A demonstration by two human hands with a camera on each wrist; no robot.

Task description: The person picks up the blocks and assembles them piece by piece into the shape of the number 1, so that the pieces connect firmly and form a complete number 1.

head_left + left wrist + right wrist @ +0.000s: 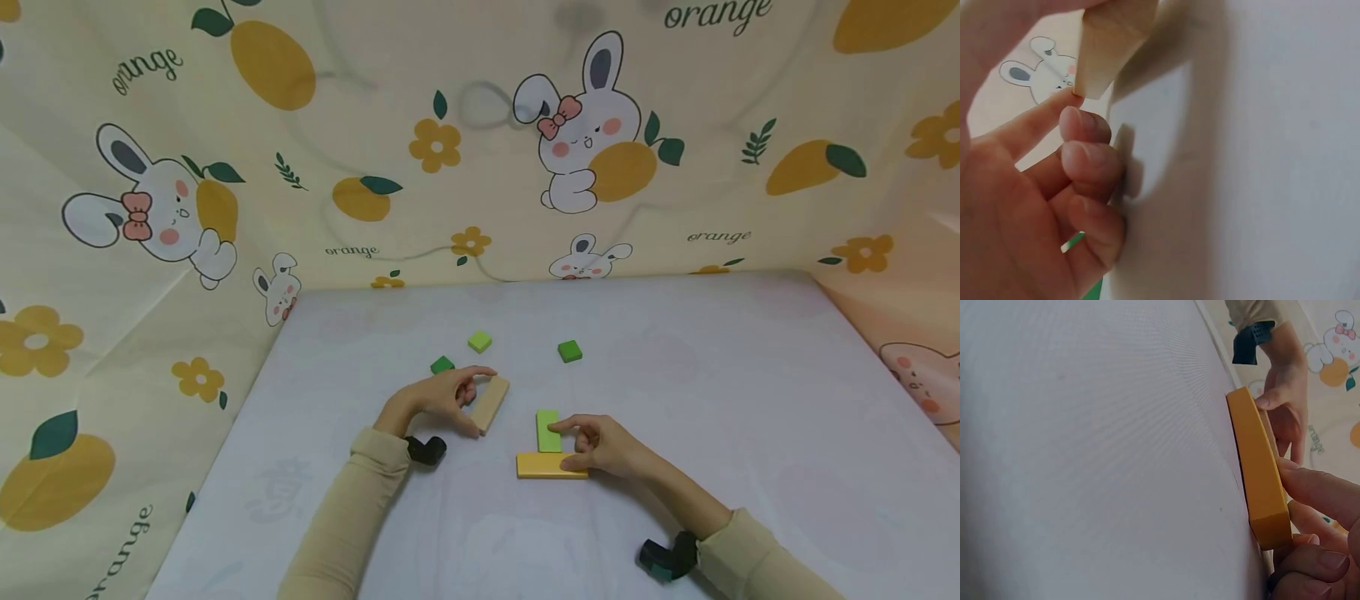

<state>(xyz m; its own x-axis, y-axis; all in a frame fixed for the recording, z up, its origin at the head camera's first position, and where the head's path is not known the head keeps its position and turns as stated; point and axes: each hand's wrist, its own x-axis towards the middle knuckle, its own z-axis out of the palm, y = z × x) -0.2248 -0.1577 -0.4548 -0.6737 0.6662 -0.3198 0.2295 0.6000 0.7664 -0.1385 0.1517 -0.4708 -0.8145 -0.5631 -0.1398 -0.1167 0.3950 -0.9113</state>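
With a tan block (pixel 491 407) pinched by the left hand (pixel 446 395), lime block (pixel 545 423) and yellow block (pixel 537 467) could be skewed if nudged by the right hand (pixel 609 446), its fingers parted.

Yellow block (pixel 537 467), lime-green block (pixel 547 433)

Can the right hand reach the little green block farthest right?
Probably yes: nothing seems to stand between the right hand and that green block, though the hand is touching the yellow block.
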